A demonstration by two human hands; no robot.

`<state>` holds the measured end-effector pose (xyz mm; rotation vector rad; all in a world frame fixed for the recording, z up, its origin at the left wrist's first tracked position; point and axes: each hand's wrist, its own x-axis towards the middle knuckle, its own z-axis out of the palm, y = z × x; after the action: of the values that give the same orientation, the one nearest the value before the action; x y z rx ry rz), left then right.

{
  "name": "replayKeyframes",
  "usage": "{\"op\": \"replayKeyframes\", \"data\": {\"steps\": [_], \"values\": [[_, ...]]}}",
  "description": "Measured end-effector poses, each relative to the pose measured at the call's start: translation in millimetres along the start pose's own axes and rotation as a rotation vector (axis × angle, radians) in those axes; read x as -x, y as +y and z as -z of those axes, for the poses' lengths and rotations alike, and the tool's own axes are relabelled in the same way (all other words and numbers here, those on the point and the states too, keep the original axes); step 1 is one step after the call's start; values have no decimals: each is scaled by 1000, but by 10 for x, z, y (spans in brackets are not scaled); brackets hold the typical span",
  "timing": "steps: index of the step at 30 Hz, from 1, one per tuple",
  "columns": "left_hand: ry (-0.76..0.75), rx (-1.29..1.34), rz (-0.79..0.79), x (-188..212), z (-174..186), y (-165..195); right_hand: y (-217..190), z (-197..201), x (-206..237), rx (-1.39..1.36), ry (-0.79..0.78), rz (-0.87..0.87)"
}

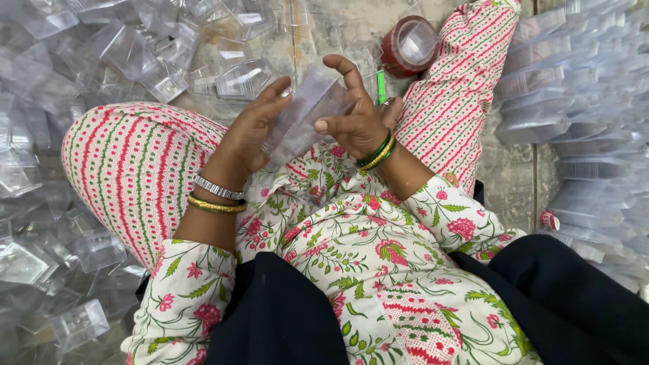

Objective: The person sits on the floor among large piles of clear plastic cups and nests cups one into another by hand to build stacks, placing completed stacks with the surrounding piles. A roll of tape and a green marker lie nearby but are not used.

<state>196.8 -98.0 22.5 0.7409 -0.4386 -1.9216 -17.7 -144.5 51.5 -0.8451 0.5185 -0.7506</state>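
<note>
1. Centre of frame, over the lap: left hand (251, 132) and right hand (357, 122) grip a clear plastic box (307, 115) between them, fingers curled narrow on its sides.
2. Risk: thin slick plastic could slip or crease if squeezed.
3. Lower left: loose clear boxes (81, 257) crowd the knee.
4. Right edge: stacked clear boxes (574, 101) hem that side.
5. Upper centre: red tape roll (409, 46) on the floor; little open room.
</note>
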Motion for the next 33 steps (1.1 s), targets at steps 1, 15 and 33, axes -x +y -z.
{"op": "replayKeyframes", "data": {"steps": [1, 15, 33], "values": [[-7, 11, 0, 16, -16, 15, -16, 8, 6, -11, 8, 15], [47, 42, 2, 31, -83, 85, -122, 249, -46, -80, 5, 59], [76, -49, 133, 50, -82, 40, -158, 285, -65, -165, 26, 89]]}}
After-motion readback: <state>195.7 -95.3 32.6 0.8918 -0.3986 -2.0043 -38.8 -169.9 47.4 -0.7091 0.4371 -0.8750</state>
